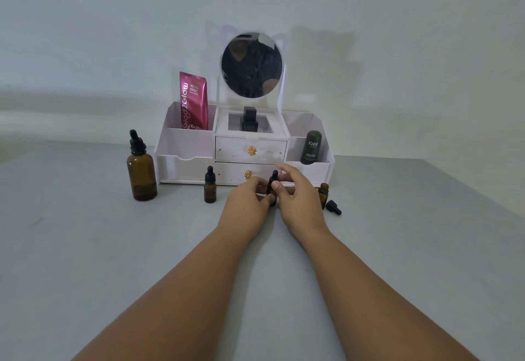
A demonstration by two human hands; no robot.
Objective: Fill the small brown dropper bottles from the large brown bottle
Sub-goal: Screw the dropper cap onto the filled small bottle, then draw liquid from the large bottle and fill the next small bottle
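At your far left the large brown bottle stands upright on the grey surface. Its black dropper cap is on and a dark layer of liquid sits low inside. Just beside it to the right is the white organiser, set against the wall. A pink pouch stands in its left compartment, a round mirror rises over the middle, and a black bottle sits in the recess under the mirror. In front of the organiser's left half a capped dropper bottle stands alone, well apart from your hands.

Your left grip is clamped on the lower body of the middle dropper bottle, with the fingers curled around it. That bottle is upright in front of the lower drawer. You cannot tell from here whether its base touches the surface.

Your right grip meets the same bottle from the other side. The thumb presses against its black cap and the fingers curve around behind, the forefinger lifted higher.

Further right a green bottle stands in the organiser's right compartment. Below it an uncapped dropper bottle stands just behind your right grip, partly hidden by it. A loose dropper cap lies on its side on the surface just beside that bottle.
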